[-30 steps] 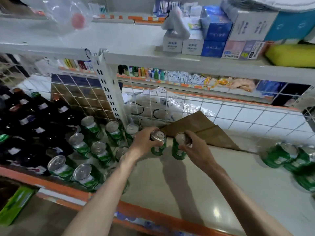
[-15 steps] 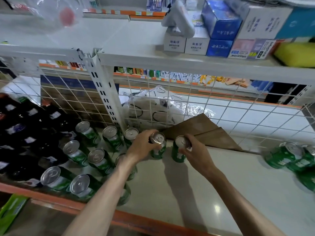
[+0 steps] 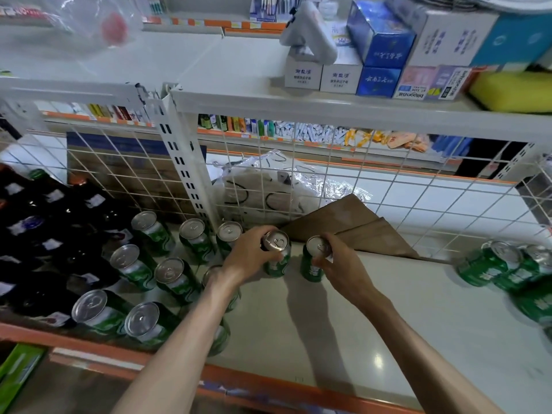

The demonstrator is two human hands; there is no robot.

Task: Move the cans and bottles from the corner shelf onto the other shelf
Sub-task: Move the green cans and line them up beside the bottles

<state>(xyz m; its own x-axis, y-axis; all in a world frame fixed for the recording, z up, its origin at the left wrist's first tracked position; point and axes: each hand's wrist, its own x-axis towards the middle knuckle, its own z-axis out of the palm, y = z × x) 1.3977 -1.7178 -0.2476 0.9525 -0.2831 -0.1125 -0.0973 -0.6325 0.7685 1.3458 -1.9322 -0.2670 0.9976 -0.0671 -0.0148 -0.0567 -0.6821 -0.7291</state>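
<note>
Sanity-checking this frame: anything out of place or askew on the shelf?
One thing: a cardboard sheet sits bent against the mesh at the back, behind the left can and right can gripped by the left hand and right hand. No spills.

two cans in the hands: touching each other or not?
Apart. The head view shows a strip of bare shelf between the left can, gripped by the left hand, and the right can, gripped by the right hand.
</note>
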